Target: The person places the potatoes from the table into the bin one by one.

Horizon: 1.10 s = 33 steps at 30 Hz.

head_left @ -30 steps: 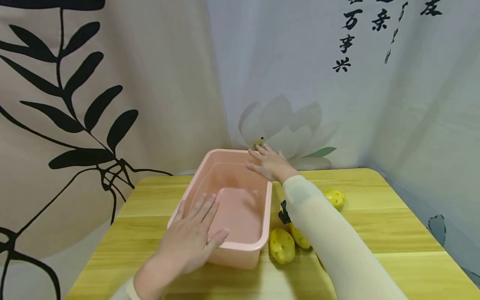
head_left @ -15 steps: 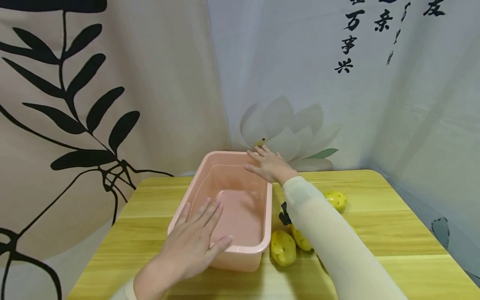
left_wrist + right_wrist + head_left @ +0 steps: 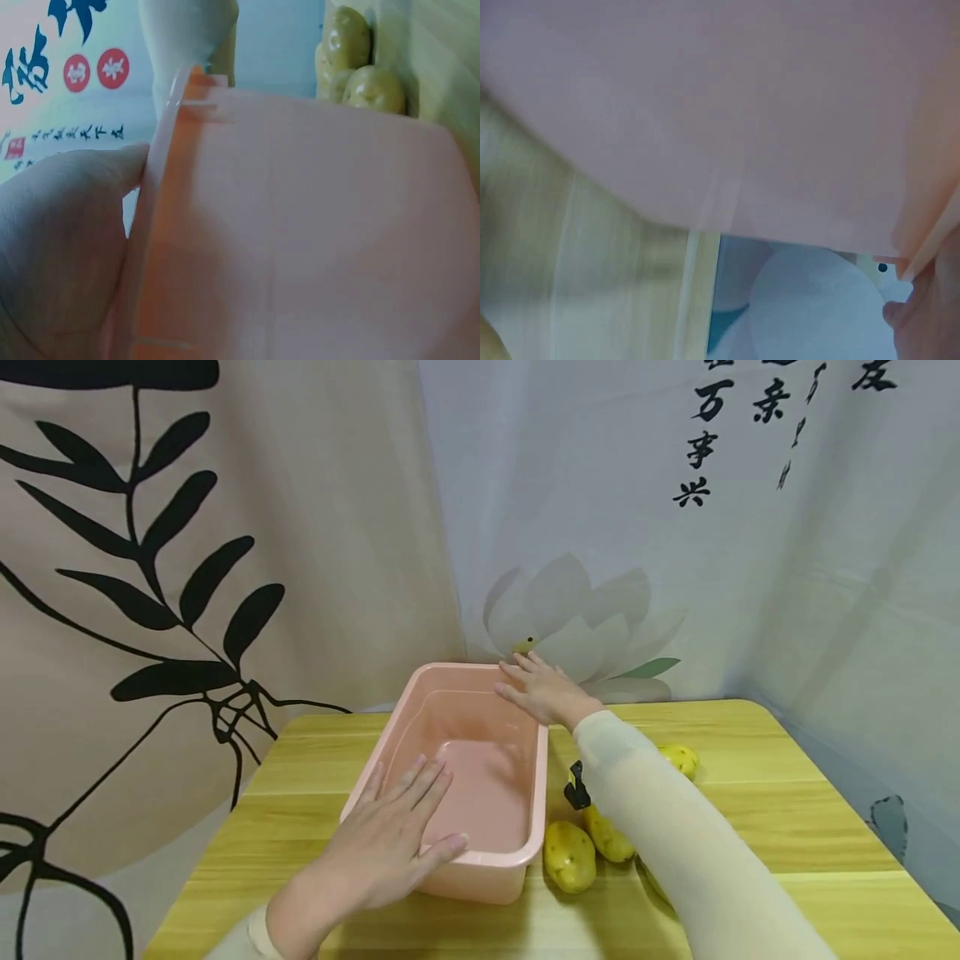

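A pink plastic tub [image 3: 483, 793] stands upright on the wooden table, its inside bare. Over its near left corner lies my left hand [image 3: 390, 835], fingers straight and slightly spread, palm down on the rim. My right hand [image 3: 547, 692] reaches to the far right corner and rests on the rim there with extended fingers. In the left wrist view, the thumb side of the left hand [image 3: 67, 240] meets the tub's rim [image 3: 154, 180]. The right wrist view shows the tub wall [image 3: 742, 112] and part of the right hand [image 3: 934, 315] touching the rim.
Several yellow potatoes lie right of the tub, including a near potato [image 3: 569, 857] and a far potato [image 3: 681, 761], partly behind the right sleeve [image 3: 675, 827]. A small black object [image 3: 577, 787] is among them. A printed curtain [image 3: 585, 510] hangs behind the table [image 3: 795, 827].
The head view has shifted slightly. My left hand has edged a little to the right over the tub's rim; the right hand and the tub stay nearly in place.
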Each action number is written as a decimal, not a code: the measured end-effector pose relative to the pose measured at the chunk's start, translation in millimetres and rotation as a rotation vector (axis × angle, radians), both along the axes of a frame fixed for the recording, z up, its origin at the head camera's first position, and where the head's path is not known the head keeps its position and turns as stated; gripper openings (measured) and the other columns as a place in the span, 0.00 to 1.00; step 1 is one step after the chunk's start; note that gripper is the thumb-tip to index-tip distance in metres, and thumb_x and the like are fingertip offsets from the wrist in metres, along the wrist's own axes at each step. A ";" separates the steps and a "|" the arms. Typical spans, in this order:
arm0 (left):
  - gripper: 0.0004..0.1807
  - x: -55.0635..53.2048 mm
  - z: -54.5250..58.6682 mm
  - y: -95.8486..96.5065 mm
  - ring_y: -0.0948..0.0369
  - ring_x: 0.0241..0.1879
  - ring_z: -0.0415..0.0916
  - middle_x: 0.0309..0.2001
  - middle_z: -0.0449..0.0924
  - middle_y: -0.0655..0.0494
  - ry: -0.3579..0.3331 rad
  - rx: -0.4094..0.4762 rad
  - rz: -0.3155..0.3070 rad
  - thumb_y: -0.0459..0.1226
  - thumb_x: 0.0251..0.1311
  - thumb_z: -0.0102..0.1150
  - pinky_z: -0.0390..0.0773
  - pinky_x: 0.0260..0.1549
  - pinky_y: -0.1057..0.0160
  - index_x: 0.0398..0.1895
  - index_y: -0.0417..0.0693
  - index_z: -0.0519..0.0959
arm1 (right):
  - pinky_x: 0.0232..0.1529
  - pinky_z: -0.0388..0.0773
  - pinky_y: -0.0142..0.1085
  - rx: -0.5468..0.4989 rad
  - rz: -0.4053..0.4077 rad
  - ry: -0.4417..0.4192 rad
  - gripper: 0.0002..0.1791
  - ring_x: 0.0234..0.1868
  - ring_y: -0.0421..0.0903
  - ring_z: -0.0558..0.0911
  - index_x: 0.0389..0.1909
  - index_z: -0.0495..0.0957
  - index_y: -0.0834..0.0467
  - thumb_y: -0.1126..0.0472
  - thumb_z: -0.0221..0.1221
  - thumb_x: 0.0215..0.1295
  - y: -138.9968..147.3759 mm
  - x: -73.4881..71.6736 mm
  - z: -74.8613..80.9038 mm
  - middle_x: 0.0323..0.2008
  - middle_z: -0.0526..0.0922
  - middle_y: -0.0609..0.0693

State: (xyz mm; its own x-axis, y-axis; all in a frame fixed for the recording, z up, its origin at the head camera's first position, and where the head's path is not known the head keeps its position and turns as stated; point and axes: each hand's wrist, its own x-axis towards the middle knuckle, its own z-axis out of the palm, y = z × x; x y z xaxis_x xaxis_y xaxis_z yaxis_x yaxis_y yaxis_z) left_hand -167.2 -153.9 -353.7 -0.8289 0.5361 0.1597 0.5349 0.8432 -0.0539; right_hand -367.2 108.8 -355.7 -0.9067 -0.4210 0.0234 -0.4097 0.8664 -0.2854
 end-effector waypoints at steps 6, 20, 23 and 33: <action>0.44 -19.3 20.4 -11.8 0.56 0.75 0.37 0.76 0.40 0.59 -0.073 -0.010 -0.004 0.70 0.63 0.29 0.36 0.68 0.38 0.77 0.58 0.47 | 0.71 0.41 0.56 -0.108 0.041 0.046 0.36 0.75 0.56 0.42 0.76 0.51 0.52 0.36 0.27 0.75 4.9 8.9 8.9 0.75 0.47 0.55; 0.48 -136.3 24.1 -59.2 0.50 0.75 0.38 0.76 0.42 0.52 -0.131 0.000 0.071 0.71 0.63 0.27 0.38 0.65 0.32 0.77 0.52 0.44 | 0.69 0.45 0.59 -0.153 -0.001 0.076 0.48 0.75 0.57 0.44 0.75 0.45 0.61 0.29 0.34 0.68 28.4 72.1 2.1 0.75 0.42 0.59; 0.48 -156.9 20.3 -60.3 0.50 0.75 0.38 0.76 0.42 0.52 -0.131 -0.005 0.080 0.71 0.63 0.24 0.37 0.65 0.32 0.77 0.52 0.44 | 0.69 0.44 0.61 -0.175 -0.021 0.049 0.51 0.75 0.54 0.42 0.76 0.43 0.61 0.26 0.34 0.66 29.9 77.1 -1.9 0.76 0.40 0.57; 0.45 -196.3 5.7 -52.1 0.52 0.75 0.37 0.77 0.42 0.57 -0.177 0.034 0.032 0.70 0.64 0.23 0.33 0.65 0.32 0.77 0.55 0.45 | 0.67 0.43 0.65 -0.175 -0.037 0.021 0.56 0.75 0.54 0.39 0.75 0.41 0.66 0.24 0.36 0.64 18.0 82.8 -10.7 0.76 0.37 0.59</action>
State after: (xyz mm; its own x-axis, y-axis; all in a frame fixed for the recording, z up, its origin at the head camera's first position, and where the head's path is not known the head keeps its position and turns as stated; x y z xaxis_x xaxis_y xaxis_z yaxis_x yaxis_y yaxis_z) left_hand -363.5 -206.0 -348.0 -0.8622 0.5058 0.0272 0.5064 0.8597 0.0672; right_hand -284.4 126.7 -366.4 -0.9200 -0.3755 0.1123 -0.3861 0.8189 -0.4248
